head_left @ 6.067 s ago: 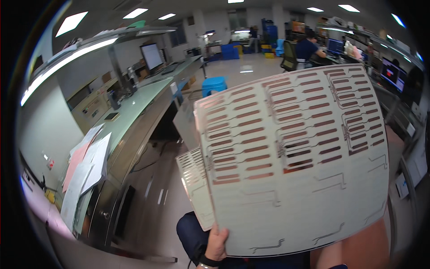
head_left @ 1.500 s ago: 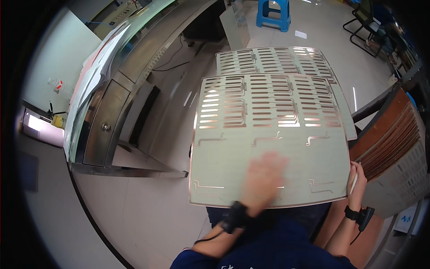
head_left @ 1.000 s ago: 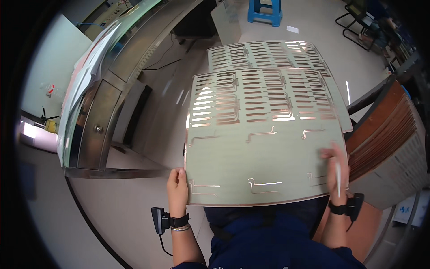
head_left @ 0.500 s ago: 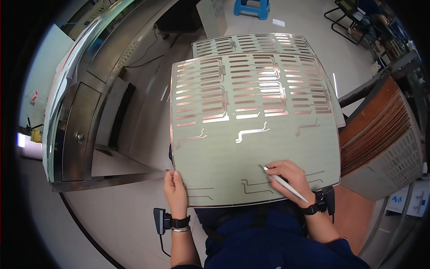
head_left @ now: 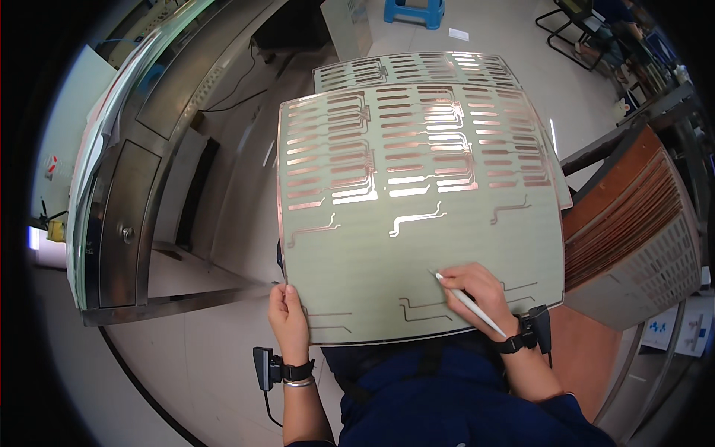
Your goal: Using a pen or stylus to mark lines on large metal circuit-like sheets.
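Observation:
A large pale-green circuit board panel [head_left: 350, 257] with shiny copper traces lies tilted in front of me, its near edge at my lap. My left hand [head_left: 288, 313] grips its near left edge, thumb on top and fingers partly hidden. My right hand [head_left: 480, 294] rests over the near right part of the board, closed round a slim white craft knife [head_left: 477, 311]. The knife is held like a pen, its thin metal tip pointing up and left at the bare green surface. Whether the tip touches the board I cannot tell.
Behind the board lies another similar panel [head_left: 342, 77]. A thick stack of copper-edged panels [head_left: 633, 223] leans at the right. On the left stands a metal desk [head_left: 130, 190] with drawers. A blue stool [head_left: 415, 13] and a chair [head_left: 570, 33] with a person are farther back.
The whole view has shifted slightly, the board appearing a little farther left. The knife tip seems turned a little; both hands keep their hold.

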Demonstrator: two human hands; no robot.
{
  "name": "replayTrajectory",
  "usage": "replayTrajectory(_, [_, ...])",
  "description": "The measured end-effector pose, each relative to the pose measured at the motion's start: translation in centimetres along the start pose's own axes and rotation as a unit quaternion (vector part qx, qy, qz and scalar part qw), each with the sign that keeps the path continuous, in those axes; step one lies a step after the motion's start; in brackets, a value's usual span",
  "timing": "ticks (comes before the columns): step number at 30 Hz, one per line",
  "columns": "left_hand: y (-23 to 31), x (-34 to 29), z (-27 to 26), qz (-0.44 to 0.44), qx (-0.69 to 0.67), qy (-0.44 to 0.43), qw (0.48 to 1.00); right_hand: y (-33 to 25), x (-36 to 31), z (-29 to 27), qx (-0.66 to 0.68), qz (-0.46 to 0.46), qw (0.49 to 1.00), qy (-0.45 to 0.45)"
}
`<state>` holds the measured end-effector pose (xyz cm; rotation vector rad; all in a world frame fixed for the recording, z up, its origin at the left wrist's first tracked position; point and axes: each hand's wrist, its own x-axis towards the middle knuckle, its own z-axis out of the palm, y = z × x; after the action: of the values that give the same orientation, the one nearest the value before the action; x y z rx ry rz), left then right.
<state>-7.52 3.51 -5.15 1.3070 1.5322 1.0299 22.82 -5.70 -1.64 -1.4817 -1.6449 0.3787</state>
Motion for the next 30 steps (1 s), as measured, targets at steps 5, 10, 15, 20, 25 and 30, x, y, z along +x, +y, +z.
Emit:
replayTrajectory(5, [0.5,-0.1,-0.1,-0.016,0.009,0.001,1.000,-0.4,0.1,-0.3,0.009,0.004,1.000,-0.016])
replayTrajectory(10, [0.6,0.1,0.1,-0.010,0.005,0.003,1.000,-0.2,0.5,-0.3,0.010,0.014,1.000,0.001])
replayTrajectory(15, [0.9,-0.2,0.2,-0.007,-0.002,0.010,1.000,-0.4,0.2,-0.7,0.032,0.026,0.999,-0.025])
replayTrajectory(20, [0.0,0.0,0.0,-0.010,-0.003,0.006,1.000,-0.1,0.3,-0.6,0.064,0.060,0.996,-0.026])
replayTrajectory(25, [0.0,-0.1,0.0,-0.001,0.005,0.008,1.000,0.0,0.3,-0.8,0.150,0.159,0.974,-0.056])
replayTrajectory(30, [-0.6,0.1,-0.1,0.006,-0.002,0.008,1.000,0.2,1.1,-0.7,0.126,0.155,0.979,-0.043])
